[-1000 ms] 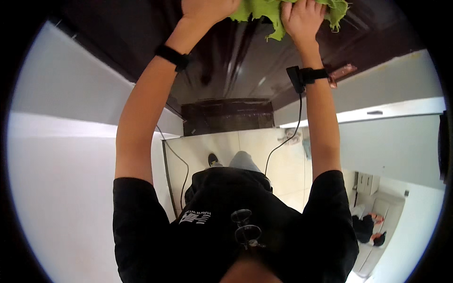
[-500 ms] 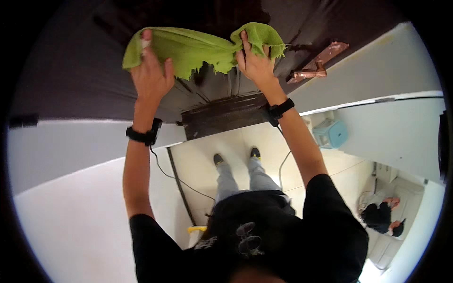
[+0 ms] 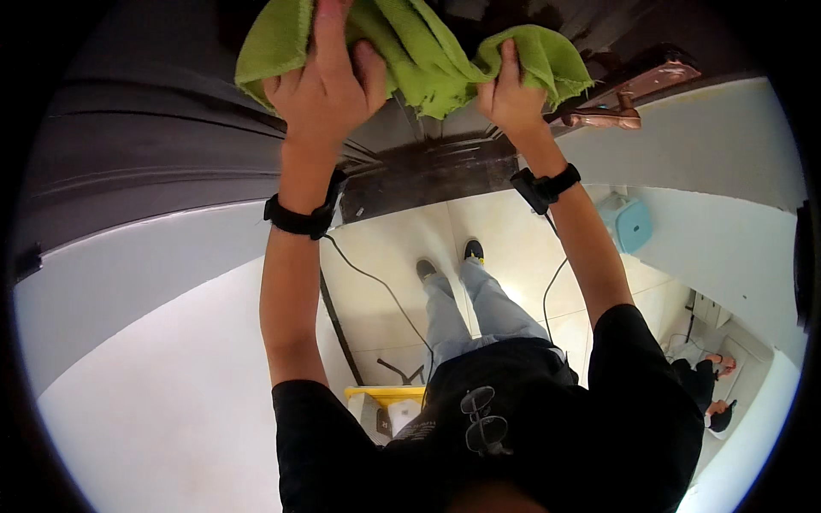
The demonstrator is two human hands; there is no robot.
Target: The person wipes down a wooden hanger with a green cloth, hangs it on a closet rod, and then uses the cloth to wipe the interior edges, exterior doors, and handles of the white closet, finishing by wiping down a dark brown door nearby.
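A frayed green cloth (image 3: 410, 53) is bunched in folds against a dark brown door (image 3: 171, 128). My left hand (image 3: 323, 96) grips its left part, one finger stretched up over the fabric and the thumb apart to the right. Some of the left fingertips are cut off by the upper edge of the view. Closed on the cloth's right part is my right hand (image 3: 516, 101), with one finger laid along the front of it. Just right of that hand, a copper-coloured door handle (image 3: 629, 94) is fixed to the door.
Pale walls (image 3: 154, 282) flank the door. On the light tiled floor (image 3: 402, 239) a blue stool (image 3: 631, 224) stands to the right. Behind me are a yellow-rimmed container (image 3: 385, 393) and, at lower right, a seated person (image 3: 697, 385). Thin cables run from my black wrist straps (image 3: 299, 214).
Both hands have moved up and to the right in the view with the cloth, which is more bunched between them. The view itself has shifted, showing more of the yellow-rimmed container.
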